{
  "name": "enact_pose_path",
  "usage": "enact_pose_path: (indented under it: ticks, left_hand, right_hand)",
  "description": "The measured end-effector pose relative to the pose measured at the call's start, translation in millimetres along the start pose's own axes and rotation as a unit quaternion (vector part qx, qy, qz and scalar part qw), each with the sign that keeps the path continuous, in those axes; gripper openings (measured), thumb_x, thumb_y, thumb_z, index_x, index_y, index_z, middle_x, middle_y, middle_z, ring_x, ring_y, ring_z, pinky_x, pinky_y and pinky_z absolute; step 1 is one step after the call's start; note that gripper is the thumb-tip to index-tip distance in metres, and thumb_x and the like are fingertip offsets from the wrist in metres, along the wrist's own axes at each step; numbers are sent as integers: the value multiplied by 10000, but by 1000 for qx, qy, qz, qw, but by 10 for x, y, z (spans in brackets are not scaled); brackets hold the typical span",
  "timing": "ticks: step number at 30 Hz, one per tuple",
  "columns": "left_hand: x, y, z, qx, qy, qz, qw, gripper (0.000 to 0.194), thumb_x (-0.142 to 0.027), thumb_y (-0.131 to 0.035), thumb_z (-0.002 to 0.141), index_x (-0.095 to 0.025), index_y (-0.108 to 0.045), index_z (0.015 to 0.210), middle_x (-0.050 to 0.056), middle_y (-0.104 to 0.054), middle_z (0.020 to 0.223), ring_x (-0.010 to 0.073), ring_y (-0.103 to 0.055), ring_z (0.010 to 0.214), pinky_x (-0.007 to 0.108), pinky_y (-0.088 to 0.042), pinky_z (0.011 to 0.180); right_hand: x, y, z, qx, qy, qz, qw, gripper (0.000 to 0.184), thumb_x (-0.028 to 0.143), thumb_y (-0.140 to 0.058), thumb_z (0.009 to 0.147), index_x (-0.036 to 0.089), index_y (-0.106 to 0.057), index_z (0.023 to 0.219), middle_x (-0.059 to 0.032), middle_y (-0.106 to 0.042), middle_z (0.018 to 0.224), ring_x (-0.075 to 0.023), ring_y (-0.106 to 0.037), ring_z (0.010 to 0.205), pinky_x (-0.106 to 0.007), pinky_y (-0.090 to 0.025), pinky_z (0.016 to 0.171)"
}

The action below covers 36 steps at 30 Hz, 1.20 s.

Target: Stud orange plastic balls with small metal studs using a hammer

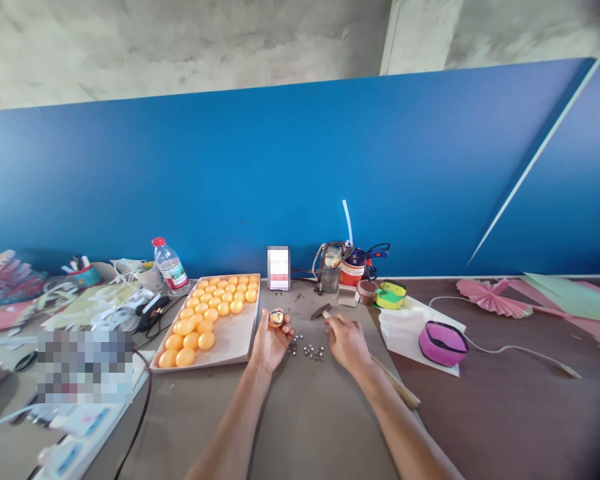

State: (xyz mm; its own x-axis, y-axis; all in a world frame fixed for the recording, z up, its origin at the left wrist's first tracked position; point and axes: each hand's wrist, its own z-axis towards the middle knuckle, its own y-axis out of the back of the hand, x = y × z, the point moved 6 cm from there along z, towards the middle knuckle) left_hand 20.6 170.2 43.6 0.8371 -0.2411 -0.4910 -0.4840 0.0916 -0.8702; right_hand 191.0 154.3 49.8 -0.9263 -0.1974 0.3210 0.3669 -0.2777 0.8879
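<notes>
In my left hand [271, 343] is a small orange ball-like piece [276, 318], its open face turned up with dark and pale bits inside that are too small to name. The fingers curl around it. My right hand [347, 340] is closed on a hammer, just behind its dark metal head [321, 311]. A wooden handle [403, 388] shows beyond the wrist, partly hidden by the forearm. Between the hands, small shiny metal pieces [313, 353] lie in loose clusters on the grey mat [300, 413].
Left stands a tray [235, 337] of orange balls. Behind it is a water bottle [171, 268]. A phone-like screen [279, 268], a jar [331, 273] and a red cup [353, 272] stand by the blue partition [260, 173]. A purple pouch [443, 344] lies right; cables clutter the left.
</notes>
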Motion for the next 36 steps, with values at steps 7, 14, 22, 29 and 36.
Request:
enact_pose_path:
  ticks: [7,14,22,29,36]
  left_hand:
    - [-3,-11,-4,-3,1,4,1000,297,-437,-522,795,-150,-594,819,36,-565,719,87,-469,541,251,-430,595]
    - [7,-35,-7,2,8,7,1000,299,-439,-522,794,-150,-592,822,34,-565,716,86,-468,540,250,-431,595]
    - [47,-56,-20,21,29,18,999,298,-442,-506,804,-159,-583,855,34,-572,745,89,-481,555,251,-437,609]
    - [78,-118,-48,39,47,36,998,304,-445,-497,810,-162,-581,883,37,-574,767,89,-490,562,256,-439,617]
    - [105,-131,-57,51,59,57,995,315,-454,-485,815,-167,-572,911,34,-576,776,86,-494,569,253,-423,631]
  right_hand:
    - [215,-71,-66,115,106,45,987,188,103,-479,708,209,-617,777,-16,-632,843,-153,-570,774,-264,-344,757]
    - [200,-88,-58,119,91,104,983,156,131,-469,734,201,-607,722,-7,-618,792,-126,-566,735,-213,-374,689]
    - [157,-167,-22,91,42,204,974,203,111,-417,726,202,-592,773,1,-615,723,-138,-563,708,-227,-396,672]
    - [202,-167,-22,62,78,254,962,204,105,-432,716,185,-617,749,-28,-601,788,-141,-552,759,-246,-404,722]
    - [109,-222,49,64,-32,425,902,68,188,-540,669,194,-588,717,29,-519,618,-119,-466,590,-240,-362,579]
